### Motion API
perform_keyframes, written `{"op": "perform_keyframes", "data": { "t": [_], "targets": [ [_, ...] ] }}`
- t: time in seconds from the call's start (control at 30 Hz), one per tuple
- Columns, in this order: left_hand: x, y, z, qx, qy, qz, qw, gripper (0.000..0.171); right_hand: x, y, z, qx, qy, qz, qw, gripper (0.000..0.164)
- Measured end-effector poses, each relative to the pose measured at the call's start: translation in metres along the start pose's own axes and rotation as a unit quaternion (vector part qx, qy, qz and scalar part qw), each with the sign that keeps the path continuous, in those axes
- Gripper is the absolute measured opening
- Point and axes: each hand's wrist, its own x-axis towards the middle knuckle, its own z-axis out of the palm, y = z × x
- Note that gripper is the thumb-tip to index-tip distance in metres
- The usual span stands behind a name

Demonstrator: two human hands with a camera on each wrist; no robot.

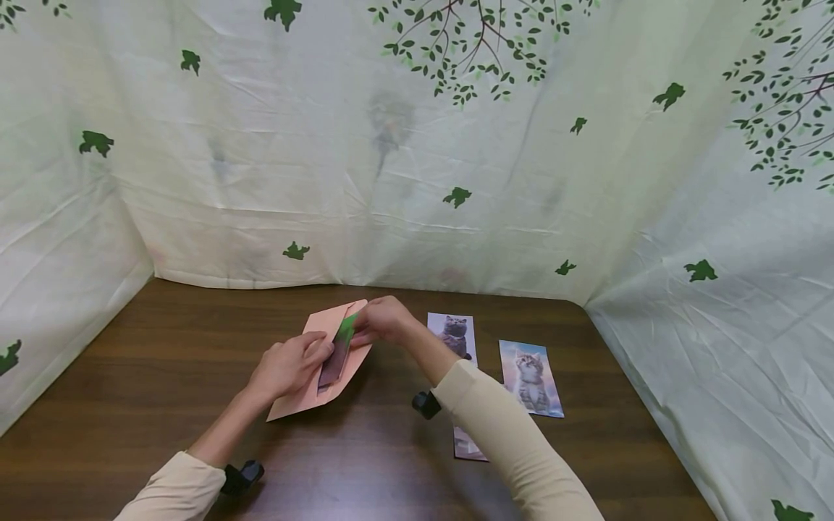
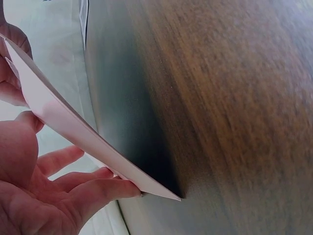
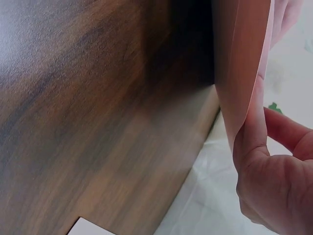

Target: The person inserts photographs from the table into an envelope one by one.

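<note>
1. Sleeves come in at the bottom of the frame: the left sleeve (image 1: 176, 488) at lower left, the right sleeve (image 1: 515, 434) at lower right. Each wrist wears a small black box (image 1: 244, 476).
2. Brown wood counter (image 1: 365, 477) fills the low part of the frame.
3. One card (image 1: 470, 443) lies at lower right, partly hidden by the right sleeve.
4. The left hand (image 1: 293, 365) holds the pink envelope (image 1: 300, 401), left of the middle and tilted up off the counter. Its thumb is in front and its fingers are behind.
5. A green and purple card (image 1: 335, 362) is in or on the envelope; I cannot tell which.
6. The right hand (image 1: 384, 322) pinches the envelope's upper right edge. I cannot tell if it holds the card too.
7. Right of that lie a striped kitten card (image 1: 531, 380) and a dark cat card (image 1: 452, 336).
8. White cloth (image 1: 313, 188) with green leaves hangs behind.
</note>
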Motion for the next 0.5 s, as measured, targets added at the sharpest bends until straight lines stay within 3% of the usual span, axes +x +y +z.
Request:
{"op": "perform_keyframes", "data": {
  "t": [0.5],
  "targets": [
    [0.0007,0.0015,0.0008,0.002,-0.006,-0.010,0.9999,0.054,0.0052,0.0045,0.0075,0.010,0.002,0.011,1.000,0.014]
  ]
}}
